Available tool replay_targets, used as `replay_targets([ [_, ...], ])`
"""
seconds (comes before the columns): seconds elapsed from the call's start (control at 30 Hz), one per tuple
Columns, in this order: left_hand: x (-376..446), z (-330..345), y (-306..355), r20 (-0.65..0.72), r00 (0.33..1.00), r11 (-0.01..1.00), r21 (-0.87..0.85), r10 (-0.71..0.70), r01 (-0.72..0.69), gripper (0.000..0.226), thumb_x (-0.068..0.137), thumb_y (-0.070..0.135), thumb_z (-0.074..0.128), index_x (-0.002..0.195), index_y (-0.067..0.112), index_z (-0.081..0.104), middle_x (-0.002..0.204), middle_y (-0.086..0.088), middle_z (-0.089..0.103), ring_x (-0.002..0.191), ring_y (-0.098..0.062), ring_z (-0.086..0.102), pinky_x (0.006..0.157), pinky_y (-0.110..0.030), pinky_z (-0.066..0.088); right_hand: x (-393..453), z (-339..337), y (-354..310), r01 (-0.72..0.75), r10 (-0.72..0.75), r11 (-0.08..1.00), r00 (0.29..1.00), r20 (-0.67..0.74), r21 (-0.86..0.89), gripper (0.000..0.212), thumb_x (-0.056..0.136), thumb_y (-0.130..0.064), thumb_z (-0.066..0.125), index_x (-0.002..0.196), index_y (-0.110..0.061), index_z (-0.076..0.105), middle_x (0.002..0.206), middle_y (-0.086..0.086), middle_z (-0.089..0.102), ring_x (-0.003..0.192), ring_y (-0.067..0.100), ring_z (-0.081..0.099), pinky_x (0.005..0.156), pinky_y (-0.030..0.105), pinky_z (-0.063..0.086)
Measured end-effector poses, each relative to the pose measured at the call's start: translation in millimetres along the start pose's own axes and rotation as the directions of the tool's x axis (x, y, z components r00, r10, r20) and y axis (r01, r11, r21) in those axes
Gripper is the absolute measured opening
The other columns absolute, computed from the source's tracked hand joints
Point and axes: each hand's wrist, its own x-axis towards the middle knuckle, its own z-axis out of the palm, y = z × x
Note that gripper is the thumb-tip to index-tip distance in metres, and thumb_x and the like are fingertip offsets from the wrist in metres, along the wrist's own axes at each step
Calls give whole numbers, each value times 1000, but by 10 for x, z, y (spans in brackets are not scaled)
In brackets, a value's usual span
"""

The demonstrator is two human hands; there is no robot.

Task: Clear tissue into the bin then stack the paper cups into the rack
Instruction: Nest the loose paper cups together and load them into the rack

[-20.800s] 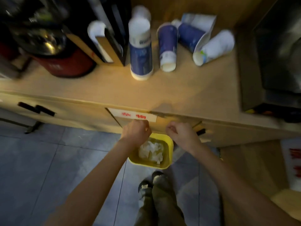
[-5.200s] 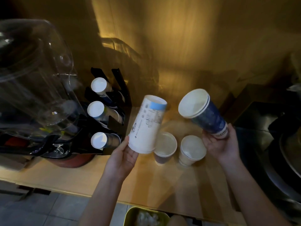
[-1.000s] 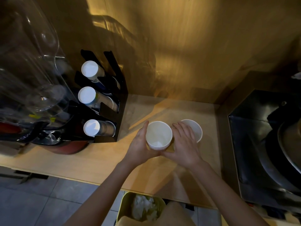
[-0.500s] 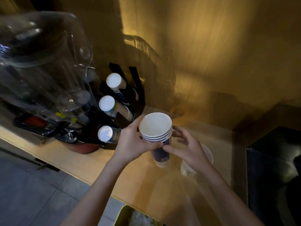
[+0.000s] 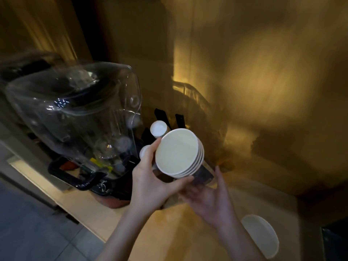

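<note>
Beside rack, cup stack now raised, tilted

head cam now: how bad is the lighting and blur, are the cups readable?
Head view: dim, warm light pooling on the back wall; wide-angle bend at the edges; motion smear over the clear blender jar. The nested cup stack in the left hand reads clearly; the right hand and lone cup are softer.

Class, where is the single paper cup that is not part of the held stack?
In the head view, the single paper cup stands alone on the wooden counter at lower right, beside the right forearm.
</note>
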Motion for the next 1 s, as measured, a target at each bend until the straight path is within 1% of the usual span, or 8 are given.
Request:
replay_targets([
  [0.1, 82, -45, -154, 36, 996, 990, -116, -77, 81, 93, 53, 52, 74, 133, 29, 34, 126, 16, 49, 110, 22, 44, 82, 2, 40, 107, 275, -18, 249, -249, 968, 968, -37, -17, 75, 62, -45, 71, 123, -7, 51, 116, 24, 65, 101, 39, 65, 70, 48, 60],
  [0.2, 254, -99, -284, 11, 995, 991, -87, -97, 98, 77, 70, 54, 67, 134, 37, 28, 129, 25, 44, 114, 19, 44, 98, -15, 45, 203, 565, -109, 454, -457, 889, 888, -47, -57, 70, 55, -34, 77, 117, -13, 53, 108, 19, 68, 101, 33, 63, 72, 44, 60],
  [0.33, 597, -164, -339, 15, 1000, 995, -99, -20, 22, 56, 88, 23, 57, 139, 28, 33, 141, 7, 46, 128, -6, 45, 107, -38, 43, 293, 920, -179, 704, -736, 636, 677, 27, -316, 52, 57, -23, 77, 106, -21, 57, 107, 2, 67, 100, 16, 64, 76, 39, 58],
  [0.43, 810, -136, -361, 35, 999, 997, -81, -15, 18, 51, 91, 18, 52, 139, 20, 35, 141, 3, 45, 129, -10, 44, 108, -27, 36, 347, 1123, -196, 786, -838, 388, 519, 170, -482, 38, 74, -7, 70, 105, -24, 57, 103, -8, 67, 95, 5, 67, 85, 34, 55],
  [0.53, 955, -100, -455, 108, 989, 983, -143, -99, 114, 50, 93, 14, 46, 141, 18, 31, 128, 12, 45, 123, -3, 41, 97, -14, 32, 448, 1295, -200, 790, -853, 155, 409, 324, -593, 52, 68, -5, 77, 114, -16, 56, 107, -5, 67, 94, 2, 67, 79, 22, 55],
  [0.63, 1031, -89, -589, 207, 951, 898, -332, -228, 288, 52, 95, 10, 41, 143, 22, 26, 132, 5, 54, 125, -11, 49, 105, -27, 37, 568, 1391, -210, 715, -792, -27, 412, 452, -699, 69, 63, -6, 82, 124, -9, 49, 113, 1, 63, 98, 2, 64, 77, 16, 53],
  [0.8, 1097, -94, -687, 329, 869, 761, -430, -369, 486, 47, 93, 11, 47, 138, 22, 38, 129, -4, 60, 118, -16, 55, 97, -27, 45, 738, 1508, -254, 496, -676, -271, 512, 530, -825, 75, 56, -25, 86, 120, -29, 46, 105, -25, 54, 104, 2, 55, 95, 36, 51],
  [1.0, 1126, -114, -689, 404, 796, 773, -268, -451, 575, 43, 89, 14, 52, 131, 23, 47, 123, -5, 61, 108, -15, 53, 93, -29, 38, 831, 1551, -293, 407, -613, -368, 570, 547, -836, 78, 61, -24, 84, 129, -23, 45, 109, -16, 51, 102, -1, 48, 75, 4, 39],
])
